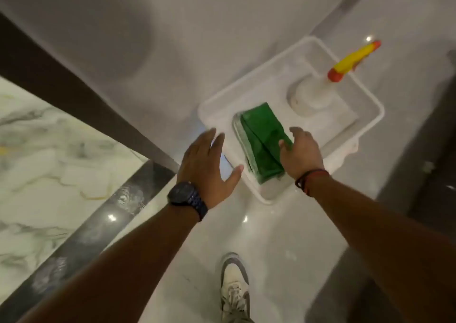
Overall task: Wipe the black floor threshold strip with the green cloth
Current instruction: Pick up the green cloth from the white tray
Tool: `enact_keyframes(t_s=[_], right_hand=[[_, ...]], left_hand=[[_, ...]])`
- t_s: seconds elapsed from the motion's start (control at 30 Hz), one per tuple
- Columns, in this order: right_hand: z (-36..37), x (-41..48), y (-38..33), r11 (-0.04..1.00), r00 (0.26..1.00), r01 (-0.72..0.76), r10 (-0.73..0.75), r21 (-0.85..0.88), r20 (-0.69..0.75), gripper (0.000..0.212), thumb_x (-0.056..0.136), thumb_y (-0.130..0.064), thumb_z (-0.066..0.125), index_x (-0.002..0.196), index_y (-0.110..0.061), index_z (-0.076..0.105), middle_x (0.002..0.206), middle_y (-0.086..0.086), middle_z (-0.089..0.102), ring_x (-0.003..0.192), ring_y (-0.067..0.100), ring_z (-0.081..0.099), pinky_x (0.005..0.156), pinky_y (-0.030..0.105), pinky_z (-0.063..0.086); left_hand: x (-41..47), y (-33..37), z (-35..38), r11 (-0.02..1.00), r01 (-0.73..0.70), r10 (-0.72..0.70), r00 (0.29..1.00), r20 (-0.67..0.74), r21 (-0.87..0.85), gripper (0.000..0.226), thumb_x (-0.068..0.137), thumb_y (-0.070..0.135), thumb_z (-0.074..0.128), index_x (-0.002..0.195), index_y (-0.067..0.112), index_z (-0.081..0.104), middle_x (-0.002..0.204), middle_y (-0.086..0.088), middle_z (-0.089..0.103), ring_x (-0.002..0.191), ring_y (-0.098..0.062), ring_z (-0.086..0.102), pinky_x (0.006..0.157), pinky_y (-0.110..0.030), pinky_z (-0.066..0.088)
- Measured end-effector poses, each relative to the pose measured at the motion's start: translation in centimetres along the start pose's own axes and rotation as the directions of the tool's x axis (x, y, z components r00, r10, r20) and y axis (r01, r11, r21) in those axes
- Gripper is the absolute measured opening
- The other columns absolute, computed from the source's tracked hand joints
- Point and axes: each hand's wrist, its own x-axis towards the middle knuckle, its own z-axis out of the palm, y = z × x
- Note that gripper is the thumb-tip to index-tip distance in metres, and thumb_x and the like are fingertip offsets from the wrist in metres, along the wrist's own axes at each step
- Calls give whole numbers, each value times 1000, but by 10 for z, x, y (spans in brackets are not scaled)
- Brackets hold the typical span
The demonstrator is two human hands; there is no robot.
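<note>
A folded green cloth (261, 142) lies in a white tray (254, 93) on the pale floor. My right hand (302, 153) is over the cloth's near right edge, fingers spread and touching or almost touching it, not closed around it. My left hand (208, 166), with a dark watch on the wrist, hovers open just left of the tray's near corner. The black threshold strip (98, 226) runs diagonally at the lower left, between the marbled floor and the pale floor, with whitish smudges on it.
A white spray bottle with a yellow and orange nozzle (320, 88) lies in the tray behind the cloth. A dark brown door frame (61, 85) runs along the left. My shoe (234, 288) stands at the bottom. Dark furniture (434, 174) borders the right.
</note>
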Motion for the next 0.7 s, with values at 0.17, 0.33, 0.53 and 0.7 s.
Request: enact_keyframes(t_s=[0.17,0.33,0.53,0.7], right_hand=[[37,57,21,995,998,-61,62,-85,13,44,92,-28,52,127,-3,43,123,21,51,111,40,47,90,47,41],[58,77,31,980,999,-18,11,-196,-37,42,88,-33,57,119,-7,47,118,17,51,108,36,47,88,47,41],[49,57,21,967,980,198,-200,-160,3,22,94,-25,47,107,-8,41,101,15,53,82,36,53,69,47,46],[16,12,-23,827,871,472,-490,-305,19,16,98,-30,36,100,-15,36,74,1,47,48,30,46,51,39,43]], left_hand=[[50,-9,51,988,-93,95,995,-9,126,82,83,56,47,145,6,30,157,-15,23,145,-31,16,115,-39,7],[55,-17,82,965,-141,153,987,-41,223,73,86,52,38,142,5,37,154,-15,30,146,-32,14,116,-40,0],[44,-18,65,966,-184,191,981,-26,182,81,84,60,38,146,7,28,157,-14,22,147,-31,11,117,-40,3],[3,-40,15,972,-162,173,984,-50,171,80,83,61,40,144,10,31,156,-13,26,145,-31,15,116,-36,3]])
